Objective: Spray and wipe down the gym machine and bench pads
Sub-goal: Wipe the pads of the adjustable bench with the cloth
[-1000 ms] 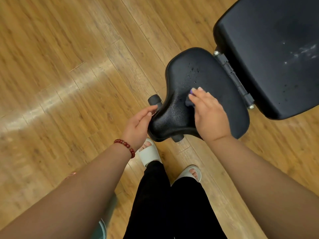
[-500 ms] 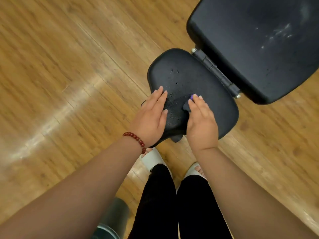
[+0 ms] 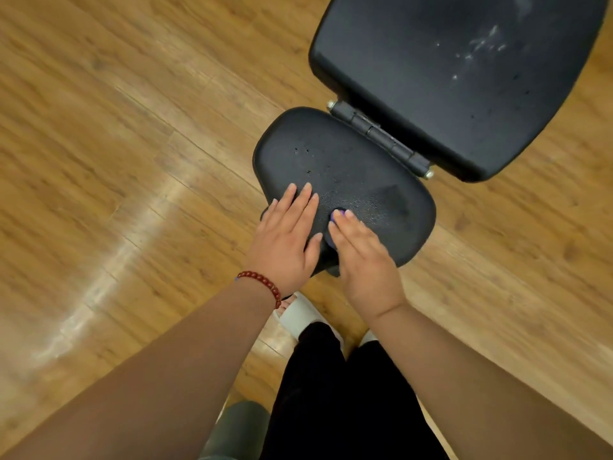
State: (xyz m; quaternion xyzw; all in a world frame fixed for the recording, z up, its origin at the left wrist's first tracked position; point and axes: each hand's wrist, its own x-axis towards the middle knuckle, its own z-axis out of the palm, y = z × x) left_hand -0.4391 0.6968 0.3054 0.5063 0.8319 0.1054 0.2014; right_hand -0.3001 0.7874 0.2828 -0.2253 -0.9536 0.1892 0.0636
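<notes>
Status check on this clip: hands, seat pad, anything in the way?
Left hand flat on seat pad. Right hand pressing purple cloth onto it. Back pad shows spray streaks. Nothing in the way.

Pebbled, seemingly vinyl seat pad [image 3: 358,167]

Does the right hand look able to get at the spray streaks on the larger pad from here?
Probably yes. The right hand presses a purple cloth on the seat pad; only the hinge lies between it and the streaks on the larger pad.
</notes>
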